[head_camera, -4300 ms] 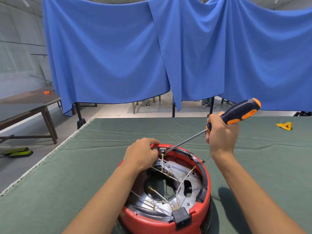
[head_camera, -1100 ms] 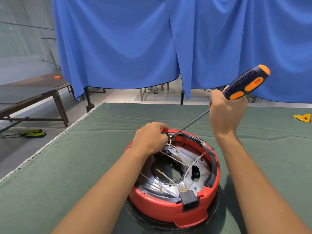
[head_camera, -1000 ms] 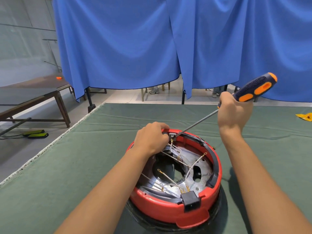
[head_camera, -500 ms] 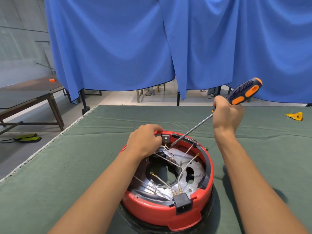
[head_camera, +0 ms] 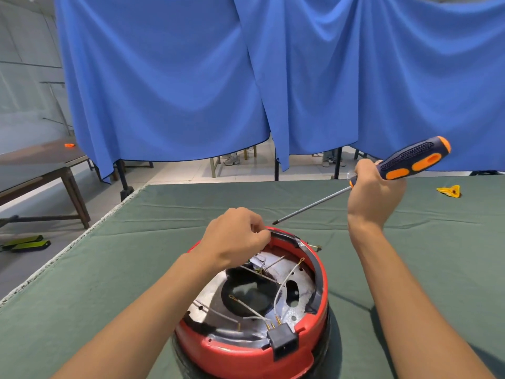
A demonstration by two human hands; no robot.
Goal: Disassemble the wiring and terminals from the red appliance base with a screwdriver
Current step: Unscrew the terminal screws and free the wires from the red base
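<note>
On the red base [head_camera: 246, 354] and screwdriver [head_camera: 410, 164], any lettering is unreadable.

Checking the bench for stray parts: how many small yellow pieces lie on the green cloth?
1: a yellow piece at the cloth's far right, beyond the right hand. Others may be hidden.

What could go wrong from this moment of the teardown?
The screwdriver tip hangs in the air close to the left hand, so re-aiming could jab those fingers. The left hand pinches something small at the red base rim; pulling could snag the loose wires.
</note>
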